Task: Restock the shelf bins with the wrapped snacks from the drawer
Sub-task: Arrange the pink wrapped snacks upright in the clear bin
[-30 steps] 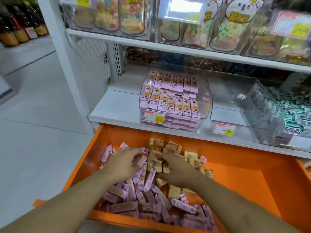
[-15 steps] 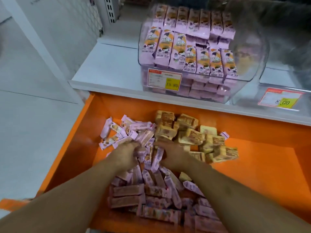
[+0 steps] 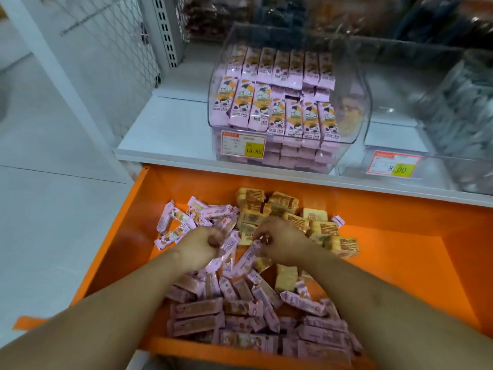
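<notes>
Head view puts us over the open orange drawer (image 3: 400, 263), our two hands near its middle among the wrapped snacks. Our left hand (image 3: 201, 245) has its fingers curled round a few pink-wrapped snacks (image 3: 226, 249) that hang from its grip. Our right hand (image 3: 280, 243), just toward three o'clock of the left, pinches the end of one pink bar (image 3: 246, 259), which slants down toward seven o'clock. Loose pink snacks (image 3: 240, 313) fill the drawer from its centre to six o'clock, and a smaller scatter lies at ten o'clock. Tan-wrapped snacks (image 3: 269, 206) sit heaped at twelve to two o'clock of our hands. On the white shelf (image 3: 165, 121) at twelve o'clock stands a clear bin (image 3: 354, 102) packed with rows of the same pink bars, a price tag (image 3: 242, 144) on its front. At two o'clock a second clear bin (image 3: 405, 78) carries another tag (image 3: 393, 165); its contents are blurred.
</notes>
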Demonstrator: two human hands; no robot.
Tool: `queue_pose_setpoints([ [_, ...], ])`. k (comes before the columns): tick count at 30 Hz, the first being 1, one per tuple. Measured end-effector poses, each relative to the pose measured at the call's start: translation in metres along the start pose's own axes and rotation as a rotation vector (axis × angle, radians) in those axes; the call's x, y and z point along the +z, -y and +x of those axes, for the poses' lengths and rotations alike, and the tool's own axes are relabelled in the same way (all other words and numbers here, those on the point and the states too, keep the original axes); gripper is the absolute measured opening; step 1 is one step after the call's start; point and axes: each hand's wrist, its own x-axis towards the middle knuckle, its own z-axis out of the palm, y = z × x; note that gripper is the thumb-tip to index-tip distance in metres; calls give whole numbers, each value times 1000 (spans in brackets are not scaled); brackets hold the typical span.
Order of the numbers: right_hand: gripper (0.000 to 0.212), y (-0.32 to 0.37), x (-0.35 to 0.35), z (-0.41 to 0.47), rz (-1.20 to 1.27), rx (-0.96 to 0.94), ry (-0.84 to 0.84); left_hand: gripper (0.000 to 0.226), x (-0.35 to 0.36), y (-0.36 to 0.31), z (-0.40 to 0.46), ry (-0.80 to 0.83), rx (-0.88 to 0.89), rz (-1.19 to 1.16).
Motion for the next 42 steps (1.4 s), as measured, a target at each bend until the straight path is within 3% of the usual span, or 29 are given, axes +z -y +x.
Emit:
queue_pose_setpoints([
  [3, 27, 15, -47, -23, 72, 10, 22, 31, -13, -34, -23, 47, -57, -325],
  [5, 34, 29, -79, -41, 111, 18, -17, 38, -24, -56, -39, 76, -55, -483],
  [8, 48, 56, -122, -77, 128, -29, -92, 32, -39, -93, -67, 120, 13, -528],
  [12, 44, 83, -156, -128, 160, -48, -225, 23, -45, -150, -115, 174, 154, -692],
  [15, 47, 87, -167, -154, 297, -53, -321, 41, -48, -178, -148, 218, 248, -677],
  [18, 46, 89, -173, -164, 402, -46, -398, 23, -48, -195, -169, 188, 314, -568],
  [21, 51, 89, -178, -164, 516, -37, -439, 20, -46, -207, -170, 172, 350, -530],
  [24, 42, 90, -187, -163, 598, -49, -463, 21, -47, -219, -162, 93, 347, -505],
  [28, 37, 88, -195, -157, 582, -44, -498, 65, -54, -226, -151, 59, 370, -346],
  [31, 30, 90, -201, -151, 597, -67, -536, 37, -59, -231, -139, 13, 402, -376],
  [33, 45, 92, -205, -148, 496, -128, -541, 45, -62, -234, -134, -71, 398, -441],
  [37, 81, 90, -207, -142, 225, -300, -507, 92, -68, -238, -118, -181, 391, -560],
  [40, 101, 89, -204, -134, 152, -274, -467, 91, -70, -244, -117, -206, 401, -559],
  [42, 103, 89, -205, -129, 168, -258, -479, 66, -73, -246, -117, -242, 418, -496],
])
